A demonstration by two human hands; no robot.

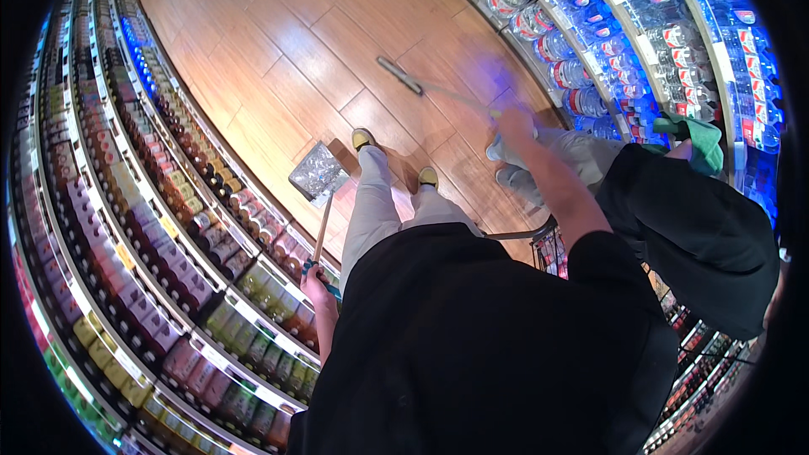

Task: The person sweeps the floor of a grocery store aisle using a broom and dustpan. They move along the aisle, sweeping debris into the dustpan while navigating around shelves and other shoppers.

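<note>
My left hand point(316, 284) grips the wooden handle point(323, 227) of a long-handled dustpan. Its pan point(318, 172), grey and scuffed, rests on the floor just left of my foot, with light specks over it. Stretched out ahead to the right, my right hand point(516, 125) is closed around the thin, motion-blurred handle point(456, 96) of a broom or floor wiper. The narrow grey head point(399, 75) of that tool lies against the wood-look floor point(328, 57), apart from the dustpan.
Shelves of bottled drinks point(208, 221) curve along the left; shelves of bottled water point(581, 69) line the right. Close on my right, a person in black point(689, 234) bends by the shelves with a green cloth point(705, 142). A dark wire basket or cart point(548, 251) stands between us.
</note>
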